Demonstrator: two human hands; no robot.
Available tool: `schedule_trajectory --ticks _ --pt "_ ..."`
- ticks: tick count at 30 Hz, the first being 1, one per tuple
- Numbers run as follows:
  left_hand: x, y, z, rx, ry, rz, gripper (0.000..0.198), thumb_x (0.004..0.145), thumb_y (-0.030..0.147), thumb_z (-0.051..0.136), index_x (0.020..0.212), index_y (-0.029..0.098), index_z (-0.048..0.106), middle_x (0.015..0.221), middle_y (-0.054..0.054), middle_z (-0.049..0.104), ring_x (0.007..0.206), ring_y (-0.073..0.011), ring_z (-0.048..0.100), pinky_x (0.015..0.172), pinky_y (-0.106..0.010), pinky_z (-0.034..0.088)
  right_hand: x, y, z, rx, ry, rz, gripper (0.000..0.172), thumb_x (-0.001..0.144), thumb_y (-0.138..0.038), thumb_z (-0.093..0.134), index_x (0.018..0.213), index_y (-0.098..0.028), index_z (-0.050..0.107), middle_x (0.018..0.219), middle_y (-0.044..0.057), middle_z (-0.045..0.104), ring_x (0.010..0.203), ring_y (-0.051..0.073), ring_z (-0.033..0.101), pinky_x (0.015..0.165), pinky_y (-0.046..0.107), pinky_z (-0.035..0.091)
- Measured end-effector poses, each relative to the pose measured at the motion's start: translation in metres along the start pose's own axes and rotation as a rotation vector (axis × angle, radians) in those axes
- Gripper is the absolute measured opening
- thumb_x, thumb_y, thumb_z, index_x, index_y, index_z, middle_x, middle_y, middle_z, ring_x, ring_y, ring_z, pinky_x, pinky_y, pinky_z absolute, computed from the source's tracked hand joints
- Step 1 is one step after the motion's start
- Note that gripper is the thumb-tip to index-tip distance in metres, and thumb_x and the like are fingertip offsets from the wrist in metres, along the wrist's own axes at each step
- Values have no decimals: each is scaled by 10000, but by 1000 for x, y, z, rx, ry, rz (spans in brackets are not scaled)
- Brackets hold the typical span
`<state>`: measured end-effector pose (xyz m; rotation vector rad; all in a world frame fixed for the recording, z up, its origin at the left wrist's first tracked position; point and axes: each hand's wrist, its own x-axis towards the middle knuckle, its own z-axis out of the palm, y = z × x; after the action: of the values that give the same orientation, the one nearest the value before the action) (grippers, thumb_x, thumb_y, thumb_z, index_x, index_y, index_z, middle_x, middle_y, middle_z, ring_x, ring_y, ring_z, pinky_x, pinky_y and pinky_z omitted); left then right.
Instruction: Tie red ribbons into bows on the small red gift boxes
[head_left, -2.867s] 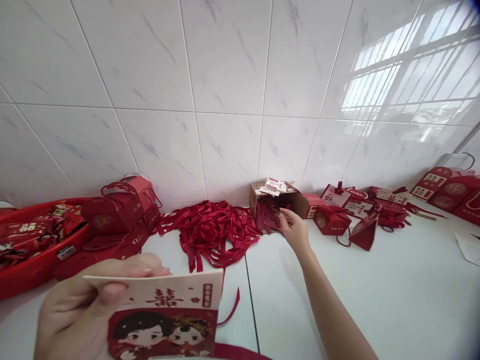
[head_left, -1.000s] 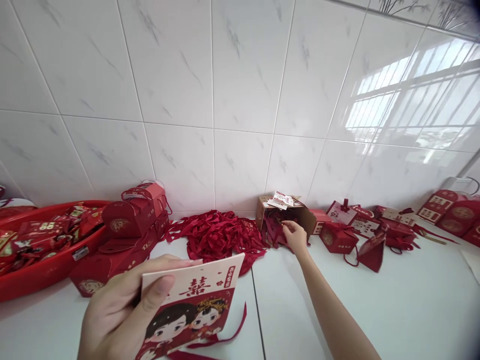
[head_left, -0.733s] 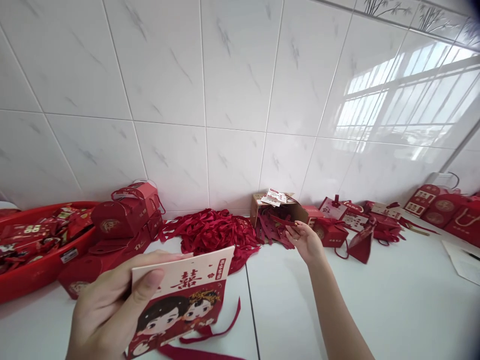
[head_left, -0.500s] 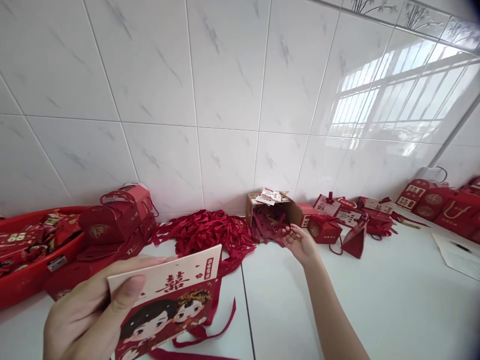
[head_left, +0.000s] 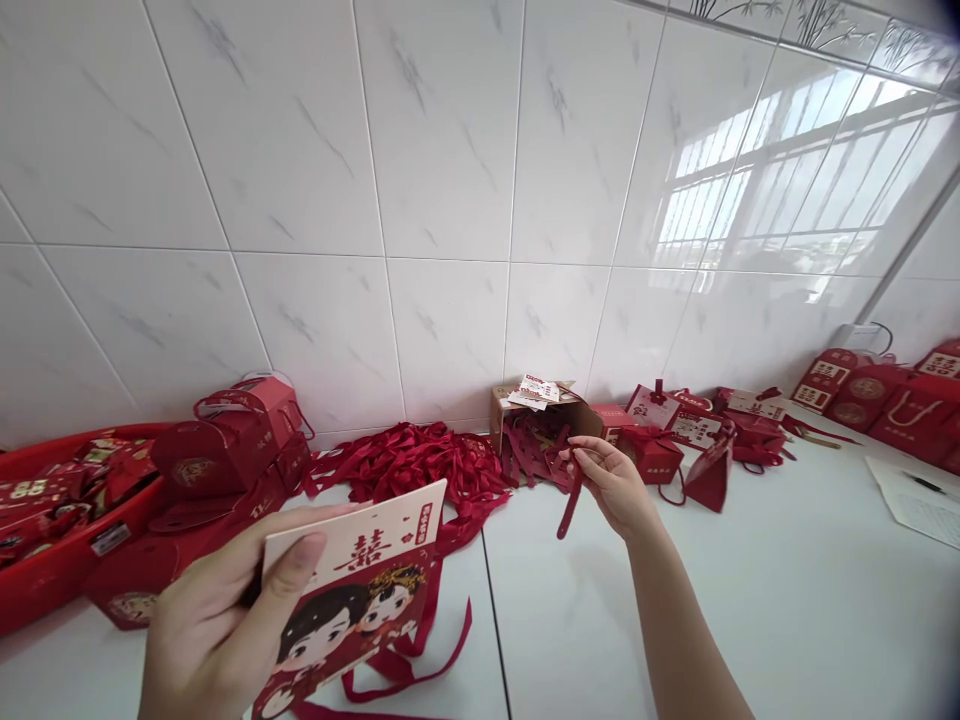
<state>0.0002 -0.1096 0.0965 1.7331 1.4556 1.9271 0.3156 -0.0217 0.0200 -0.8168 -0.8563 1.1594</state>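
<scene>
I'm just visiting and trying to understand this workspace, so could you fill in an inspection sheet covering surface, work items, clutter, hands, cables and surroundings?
Surface: white table with a dark seam.
Work items: printed card piece; narrow red strap; open cardboard box holding more straps; heap of red ribbon.
Clutter: red tub of packets and stacked red boxes at left; paper with a pen at right.
Hands: left hand grips the card piece; right hand pinches the strap, which hangs down.
Cables: dark curved cord at far right; its use cannot be told.
Surroundings: white tiled wall reflecting a barred window.
</scene>
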Motion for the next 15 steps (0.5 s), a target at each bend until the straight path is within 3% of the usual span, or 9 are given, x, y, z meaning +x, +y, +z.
schedule_trajectory --ticks 4,9,13,15 --pt "2 -3 -3 -128 -155 -101 220 713 387 701 810 194 740 744 36 730 626 -127 658 565 -137 517 -12 -11 7 -51 -80 -69 275 726 -337 791 919 -194 657 802 20 699 672 88 591 620 197 461" --pt "-3 -2 -2 -197 -470 -41 194 773 383 679 850 222 755 887 -16 762 786 -172 704 700 -173 537 -30 -18 17 -134 -284 -283 40 880 -252 640 867 -214 641 745 -7 654 616 66 541 596 180 451" --pt "-18 9 8 -265 -745 20 229 850 418 609 840 249 763 1051 -65 741 1029 -239 669 876 -272 521 -50 -21 32 -237 -581 -478 166 930 -143 520 873 -224 654 763 15 647 581 82 552 510 186 457" --pt "-26 17 14 -307 -864 32 242 868 416 592 869 247 765 1056 -81 736 1010 -244 675 886 -303 521 -61 -22 41 -309 -723 -555 240 937 -102 463 900 -219 670 781 34 644 580 87 558 497 188 465"
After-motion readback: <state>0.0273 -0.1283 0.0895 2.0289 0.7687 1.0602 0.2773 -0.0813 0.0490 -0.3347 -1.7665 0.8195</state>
